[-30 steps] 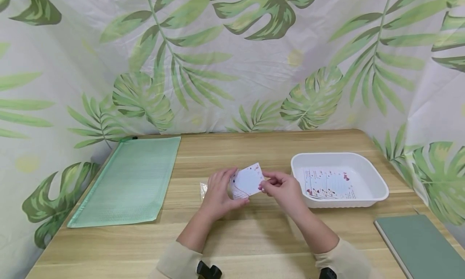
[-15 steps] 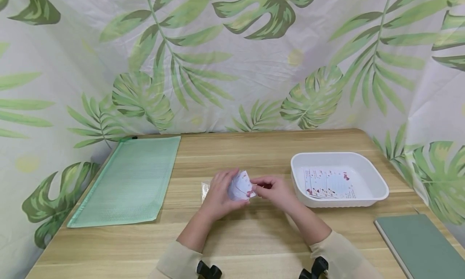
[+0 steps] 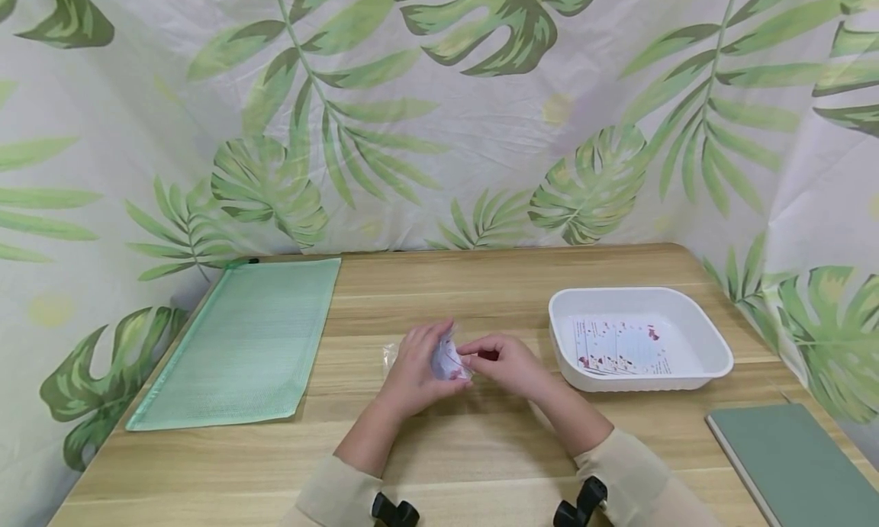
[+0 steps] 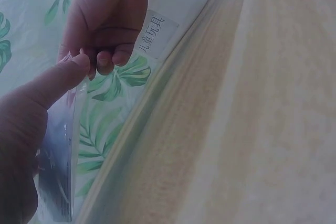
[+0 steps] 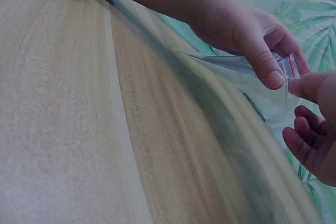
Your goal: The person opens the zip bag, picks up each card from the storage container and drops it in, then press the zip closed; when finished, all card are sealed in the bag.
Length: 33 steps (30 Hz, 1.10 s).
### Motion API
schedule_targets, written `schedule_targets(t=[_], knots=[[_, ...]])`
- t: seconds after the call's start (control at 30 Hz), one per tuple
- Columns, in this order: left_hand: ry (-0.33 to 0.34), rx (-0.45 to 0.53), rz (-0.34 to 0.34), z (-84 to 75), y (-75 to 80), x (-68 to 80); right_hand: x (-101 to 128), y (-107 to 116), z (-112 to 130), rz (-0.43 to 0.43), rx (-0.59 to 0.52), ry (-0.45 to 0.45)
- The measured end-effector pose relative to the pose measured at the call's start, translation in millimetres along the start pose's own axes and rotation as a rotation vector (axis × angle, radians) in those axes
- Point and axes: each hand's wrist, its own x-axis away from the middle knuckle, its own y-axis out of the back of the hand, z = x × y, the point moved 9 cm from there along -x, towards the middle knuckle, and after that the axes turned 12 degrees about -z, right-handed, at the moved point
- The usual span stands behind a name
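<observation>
My left hand (image 3: 415, 367) holds a small clear zip bag (image 5: 226, 66) between thumb and fingers. Inside it lies a white printed card (image 3: 448, 361), bent and mostly covered by the fingers in the head view. A red line runs along the bag's mouth in the right wrist view. At that end, the thumb and forefinger of my right hand (image 3: 501, 367) pinch the bag's edge, while the other fingers curl free. Whether the right fingertips also touch the card is hidden. The left wrist view shows the bag edge-on, dark and blurred.
On the right stands a white plastic tray (image 3: 710, 359) with several printed cards (image 3: 621, 348) in it. A green notebook (image 3: 796, 458) lies at the near right. A green mesh zip pouch (image 3: 240, 344) covers the left part of the wooden table (image 3: 481, 466).
The card, which stuck out flat towards the right hand, has slid left into the bag and bends. My right hand has moved left, close to the left one, which has stayed nearly still.
</observation>
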Motion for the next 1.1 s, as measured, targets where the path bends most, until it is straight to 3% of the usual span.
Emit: schedule_targets(t=[0.43,0.63,0.8,1.1], knots=[[0.021,-0.017,-0.003,0.1,1.4,-0.8,5.1,-1.5,7.1,-0.029,-0.020,0.011],[0.048,-0.022,-0.014,2.3,2.8,-1.5,10.1,3.2,7.0,-0.105,-0.151,-0.047],[0.073,-0.012,-0.003,4.5,2.3,-1.4,13.5,4.0,6.9,-0.118,-0.247,-0.068],[0.135,-0.047,0.028,11.8,0.4,-0.6,18.0,10.6,7.1,-0.158,-0.276,-0.047]])
